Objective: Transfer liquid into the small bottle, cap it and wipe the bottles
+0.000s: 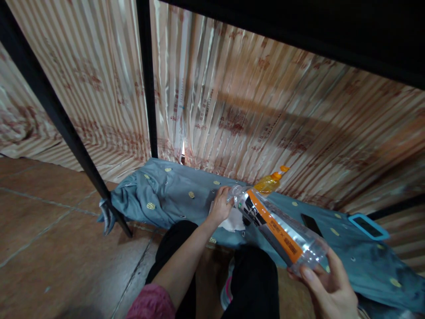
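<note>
Bottle (277, 228), clear with orange label, lies tilted over a blue cloth (172, 195). Right hand (327, 288) grips its base; left hand (221, 204) pinches the neck. Best twisted with the base held steady.

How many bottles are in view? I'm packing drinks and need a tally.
2: a clear plastic bottle with an orange-and-black label held between both hands, and a small orange bottle behind it on the blue-grey cloth. Others may be hidden.
</note>
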`<move>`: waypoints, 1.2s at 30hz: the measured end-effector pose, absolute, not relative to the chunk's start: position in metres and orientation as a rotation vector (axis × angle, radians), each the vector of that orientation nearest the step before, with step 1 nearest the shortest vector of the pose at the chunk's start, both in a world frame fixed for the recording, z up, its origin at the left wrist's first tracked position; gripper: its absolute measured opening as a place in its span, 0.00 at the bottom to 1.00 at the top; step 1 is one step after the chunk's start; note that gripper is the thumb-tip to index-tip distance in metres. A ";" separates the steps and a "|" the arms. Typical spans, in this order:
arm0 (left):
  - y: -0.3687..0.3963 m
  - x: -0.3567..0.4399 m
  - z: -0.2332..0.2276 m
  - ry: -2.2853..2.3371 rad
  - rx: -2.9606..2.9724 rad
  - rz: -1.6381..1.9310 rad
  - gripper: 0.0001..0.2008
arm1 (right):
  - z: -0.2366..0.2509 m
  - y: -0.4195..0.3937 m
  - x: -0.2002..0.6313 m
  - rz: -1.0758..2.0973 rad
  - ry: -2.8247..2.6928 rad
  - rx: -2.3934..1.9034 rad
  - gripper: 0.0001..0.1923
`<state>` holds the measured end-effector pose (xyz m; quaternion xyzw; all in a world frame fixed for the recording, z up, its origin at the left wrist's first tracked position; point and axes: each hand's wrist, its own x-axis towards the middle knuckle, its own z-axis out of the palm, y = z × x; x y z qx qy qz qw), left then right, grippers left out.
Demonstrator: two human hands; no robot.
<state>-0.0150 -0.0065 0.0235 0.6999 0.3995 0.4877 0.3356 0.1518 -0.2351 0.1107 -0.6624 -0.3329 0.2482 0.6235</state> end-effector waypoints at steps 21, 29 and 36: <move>-0.004 -0.014 0.022 1.069 1.820 1.273 0.15 | 0.117 -0.232 0.135 0.549 -0.703 -1.466 0.57; -0.003 -0.014 0.019 1.072 1.830 1.281 0.14 | 0.122 -0.231 0.129 0.535 -0.690 -1.477 0.55; 0.000 -0.014 0.016 1.063 1.845 1.304 0.15 | 0.122 -0.230 0.130 0.575 -0.723 -1.428 0.56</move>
